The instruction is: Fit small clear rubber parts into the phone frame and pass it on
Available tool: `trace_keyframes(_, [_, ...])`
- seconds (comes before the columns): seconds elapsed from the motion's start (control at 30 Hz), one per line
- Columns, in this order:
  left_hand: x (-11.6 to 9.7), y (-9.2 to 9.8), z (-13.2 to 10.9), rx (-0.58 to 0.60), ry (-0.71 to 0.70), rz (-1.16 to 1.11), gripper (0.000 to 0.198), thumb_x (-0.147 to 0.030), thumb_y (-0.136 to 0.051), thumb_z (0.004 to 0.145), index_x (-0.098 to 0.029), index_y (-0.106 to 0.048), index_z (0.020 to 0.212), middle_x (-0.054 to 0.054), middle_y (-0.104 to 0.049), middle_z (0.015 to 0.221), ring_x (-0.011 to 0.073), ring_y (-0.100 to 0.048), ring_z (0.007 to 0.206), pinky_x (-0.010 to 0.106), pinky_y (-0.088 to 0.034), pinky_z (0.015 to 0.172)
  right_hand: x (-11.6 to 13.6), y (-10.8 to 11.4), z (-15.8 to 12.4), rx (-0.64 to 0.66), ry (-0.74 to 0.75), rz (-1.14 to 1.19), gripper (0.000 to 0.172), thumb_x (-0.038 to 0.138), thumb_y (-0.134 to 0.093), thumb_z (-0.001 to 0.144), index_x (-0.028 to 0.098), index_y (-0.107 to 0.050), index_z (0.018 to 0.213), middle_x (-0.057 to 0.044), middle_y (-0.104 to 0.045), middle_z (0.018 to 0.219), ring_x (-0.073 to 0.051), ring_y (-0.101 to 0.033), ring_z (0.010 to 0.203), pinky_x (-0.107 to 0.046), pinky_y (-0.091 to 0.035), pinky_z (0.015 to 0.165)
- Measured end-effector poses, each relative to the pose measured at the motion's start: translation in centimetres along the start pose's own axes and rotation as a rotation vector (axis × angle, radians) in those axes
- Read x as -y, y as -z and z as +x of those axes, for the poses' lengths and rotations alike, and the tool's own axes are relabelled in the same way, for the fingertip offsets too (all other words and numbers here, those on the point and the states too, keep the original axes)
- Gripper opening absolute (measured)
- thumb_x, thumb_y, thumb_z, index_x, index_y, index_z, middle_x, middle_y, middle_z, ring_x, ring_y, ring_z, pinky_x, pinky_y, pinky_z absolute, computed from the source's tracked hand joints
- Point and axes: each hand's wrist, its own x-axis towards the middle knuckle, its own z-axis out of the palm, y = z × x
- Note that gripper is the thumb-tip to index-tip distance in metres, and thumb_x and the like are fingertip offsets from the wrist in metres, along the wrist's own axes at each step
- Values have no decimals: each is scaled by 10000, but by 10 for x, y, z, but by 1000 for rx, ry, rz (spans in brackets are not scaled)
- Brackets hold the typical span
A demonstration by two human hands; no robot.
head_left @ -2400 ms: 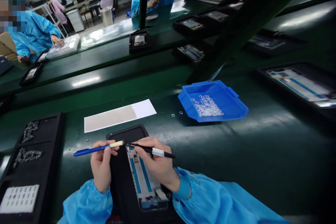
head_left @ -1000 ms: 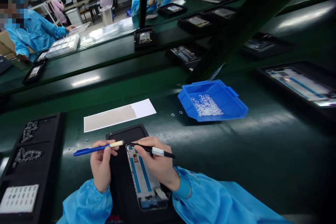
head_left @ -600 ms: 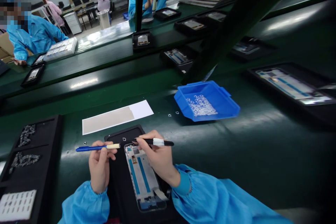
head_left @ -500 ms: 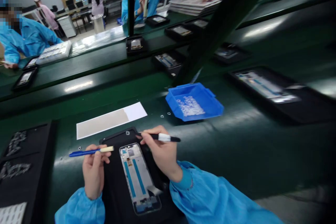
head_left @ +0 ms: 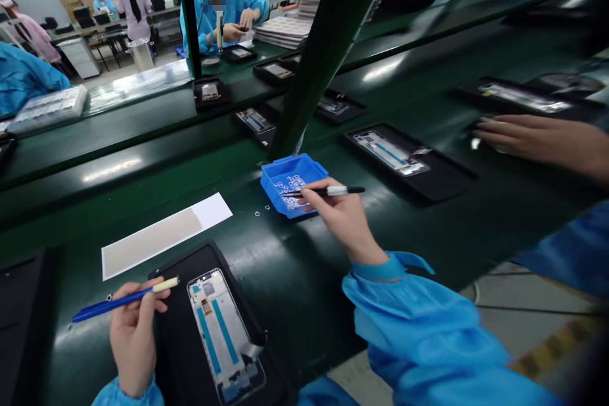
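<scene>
1. The right hand (head_left: 340, 216) has its grip pressed together on a slim black tool (head_left: 328, 191). Thumb and forefinger pinch it pen-fashion near its white band, a hold that likely gives fine control of the tip.
2. The tool's tip points into the blue tray (head_left: 270, 187), over the heap of small white parts (head_left: 288, 183). Whether it touches one is too small to tell.
3. The left hand (head_left: 133, 336) pinches a blue stick (head_left: 102, 307) with a cream tip. It is held just left of the phone frame (head_left: 221, 333), seemingly parked within reach.
4. The phone frame lies open side up in a black carrier (head_left: 174, 355) on the green bench (head_left: 295, 273), close to the body.
5. Beyond the carrier lies a paper sheet (head_left: 157, 238), and loose parts (head_left: 257, 213) sit beside the tray.
6. A co-worker's hand (head_left: 537, 139) rests at far right, near another carrier (head_left: 442, 177).
</scene>
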Motion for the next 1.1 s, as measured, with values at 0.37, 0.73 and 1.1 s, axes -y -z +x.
trace_keyframes(0.37, [-19, -24, 1, 381, -277, 476, 161, -267, -624, 906, -199, -531, 1020, 91, -738, 967, 205, -714, 863, 265, -568, 665, 31, -56, -52, 387, 135, 166, 267, 245, -450, 1018, 217, -595, 1240, -40, -726, 871, -209, -700, 795, -352, -576, 736])
trace_keyframes(0.73, [-27, -37, 2, 562, -543, 820, 105, -204, -588, 925, -219, -613, 1025, 42, -728, 979, 189, -697, 911, 276, -559, 762, 23, -99, -87, 631, 381, -31, 391, -56, -498, 775, 173, -621, 1066, -117, -627, 1014, -294, -549, 1057, -485, -489, 937])
trace_keyframes(1.1, [-32, -46, 3, 613, -494, 839, 133, -230, -599, 907, -211, -659, 1024, 65, -727, 992, 230, -692, 928, 317, -560, 784, 20, -98, -90, 663, 364, -35, 447, -49, -461, 748, 217, -596, 1082, -93, -635, 1008, -287, -534, 1118, -529, -450, 1016])
